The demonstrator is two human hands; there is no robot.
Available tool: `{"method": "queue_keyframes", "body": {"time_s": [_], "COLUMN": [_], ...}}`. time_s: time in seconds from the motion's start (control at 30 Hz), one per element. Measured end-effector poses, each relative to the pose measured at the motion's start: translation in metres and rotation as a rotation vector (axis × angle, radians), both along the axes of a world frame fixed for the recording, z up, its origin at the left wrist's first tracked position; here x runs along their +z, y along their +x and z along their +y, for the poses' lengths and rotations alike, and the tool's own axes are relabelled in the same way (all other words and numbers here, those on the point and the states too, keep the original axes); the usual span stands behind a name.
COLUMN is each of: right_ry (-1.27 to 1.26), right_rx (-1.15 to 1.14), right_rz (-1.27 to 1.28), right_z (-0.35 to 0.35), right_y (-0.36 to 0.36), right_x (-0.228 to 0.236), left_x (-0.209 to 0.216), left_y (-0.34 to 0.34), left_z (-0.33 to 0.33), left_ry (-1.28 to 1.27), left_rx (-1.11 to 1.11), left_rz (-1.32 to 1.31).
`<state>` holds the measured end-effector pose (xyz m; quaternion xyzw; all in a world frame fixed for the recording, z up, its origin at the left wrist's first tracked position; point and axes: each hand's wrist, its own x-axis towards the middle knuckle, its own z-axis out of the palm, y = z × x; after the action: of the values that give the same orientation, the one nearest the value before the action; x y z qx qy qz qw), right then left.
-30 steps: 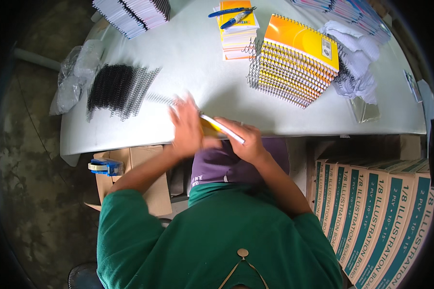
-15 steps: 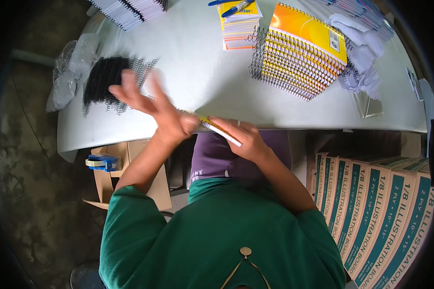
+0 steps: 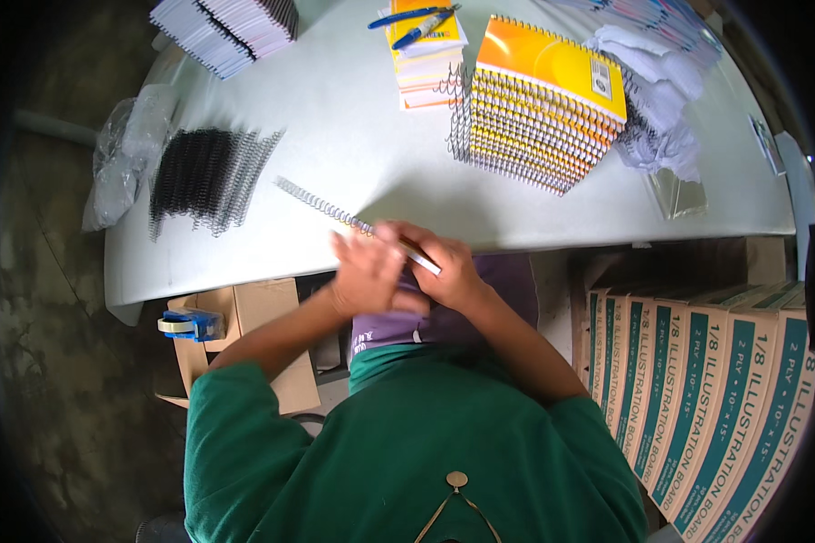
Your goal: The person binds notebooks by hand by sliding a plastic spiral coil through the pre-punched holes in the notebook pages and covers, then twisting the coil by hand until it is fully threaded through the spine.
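Observation:
My left hand (image 3: 369,271) and my right hand (image 3: 450,273) meet at the near edge of the white table (image 3: 353,136). Between them I hold a thin unbound notebook (image 3: 421,258), seen almost edge-on. A long metal spiral coil (image 3: 321,204) runs from my left hand's fingers up and left across the table. My left fingers pinch its near end against the notebook's edge. My right hand grips the notebook from the right.
A pile of black coils (image 3: 204,176) lies at the left beside a clear plastic bag (image 3: 122,149). A stack of orange spiral notebooks (image 3: 543,104) sits at the back right, with a small pad stack and blue pens (image 3: 421,36). Cartons (image 3: 715,389) stand at the right; a tape dispenser (image 3: 190,323) rests on a box.
My left hand reached out to the black coils, then came back to the notebook with one coil, which now lies across the table from my fingers. My right hand stayed put.

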<state>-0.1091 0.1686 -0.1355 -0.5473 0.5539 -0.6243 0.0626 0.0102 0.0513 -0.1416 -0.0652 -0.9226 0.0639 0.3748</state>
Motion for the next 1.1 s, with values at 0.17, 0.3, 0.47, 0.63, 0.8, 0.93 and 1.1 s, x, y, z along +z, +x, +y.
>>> {"method": "queue_keyframes", "body": {"time_s": [0.17, 0.3, 0.47, 0.63, 0.8, 0.93, 1.1], "right_ry": [0.011, 0.035, 0.145, 0.096, 0.058, 0.014, 0.07], "right_rx": [0.026, 0.015, 0.081, 0.087, 0.188, 0.194, 0.103], "right_rz": [-0.031, -0.11, -0.024, -0.098, -0.205, -0.409, -0.374], "right_z": [-0.003, 0.002, 0.002, -0.001, -0.004, -0.004, -0.004], "right_y": [0.01, 0.001, 0.002, -0.005, -0.001, -0.008, -0.017], "right_x": [0.008, 0.007, 0.008, 0.011, 0.001, 0.004, 0.012], "left_x": [0.02, -0.002, 0.042, 0.012, 0.007, 0.006, 0.09], "left_y": [-0.022, 0.018, -0.027, 0.006, -0.019, 0.005, -0.033], "left_z": [-0.024, -0.001, -0.01, 0.014, 0.01, 0.026, 0.021], "left_ry": [0.287, 0.036, 0.163, -0.059, 0.251, 0.343, 0.286], "left_rx": [0.119, -0.115, 0.205, -0.114, 0.02, -0.167, 0.007], "left_rz": [0.099, -0.155, 0.068, -0.189, -0.035, -0.245, -0.328]}}
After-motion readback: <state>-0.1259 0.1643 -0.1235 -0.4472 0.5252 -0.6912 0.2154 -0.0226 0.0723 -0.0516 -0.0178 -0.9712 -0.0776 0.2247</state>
